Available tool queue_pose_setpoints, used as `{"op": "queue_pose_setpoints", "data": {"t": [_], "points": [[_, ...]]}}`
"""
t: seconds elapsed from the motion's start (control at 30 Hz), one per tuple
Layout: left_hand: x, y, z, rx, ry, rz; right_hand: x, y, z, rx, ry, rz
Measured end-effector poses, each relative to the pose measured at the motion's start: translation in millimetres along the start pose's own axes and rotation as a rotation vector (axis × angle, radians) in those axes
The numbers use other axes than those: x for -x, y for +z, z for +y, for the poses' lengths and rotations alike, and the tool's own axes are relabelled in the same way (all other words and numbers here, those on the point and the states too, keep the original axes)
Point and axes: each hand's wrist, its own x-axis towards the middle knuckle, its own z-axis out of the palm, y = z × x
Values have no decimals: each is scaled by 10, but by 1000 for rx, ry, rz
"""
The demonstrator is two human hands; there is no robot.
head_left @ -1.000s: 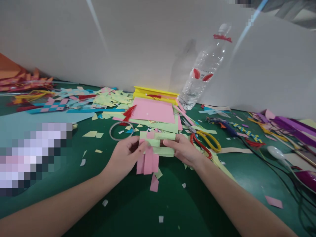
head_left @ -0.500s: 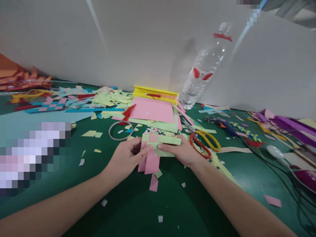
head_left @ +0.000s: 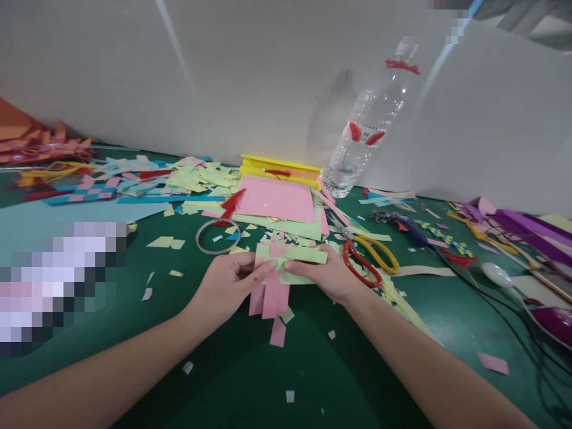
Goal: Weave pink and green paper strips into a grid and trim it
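Both my hands hold a small woven paper piece [head_left: 286,262] of light green and pink strips just above the green table. My left hand [head_left: 227,283] pinches its left edge with thumb and fingers closed. My right hand [head_left: 333,275] grips its right side, thumb lying across the green strips. Loose pink strip ends [head_left: 269,298] hang down from the piece toward me. A single pink scrap [head_left: 277,332] lies on the table right below.
Red-and-yellow scissors [head_left: 369,256] lie just right of my right hand. A tape ring [head_left: 217,236], a pink sheet [head_left: 277,199] on green paper, a yellow box [head_left: 280,167] and a clear bottle [head_left: 369,128] stand behind. Paper scraps litter the green table [head_left: 250,375]. Cables and purple strips lie at right.
My right hand has slid the green strips leftward and tighter into the pink ones; the piece looks more compact. Both hands have stayed in nearly the same place.
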Motion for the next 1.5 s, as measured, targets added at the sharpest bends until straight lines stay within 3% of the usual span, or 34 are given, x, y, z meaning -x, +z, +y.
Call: {"op": "queue_pose_setpoints", "data": {"t": [1.5], "points": [[8,-16,10,-71,-38,62,-11,-2,22,90,-21,80]]}}
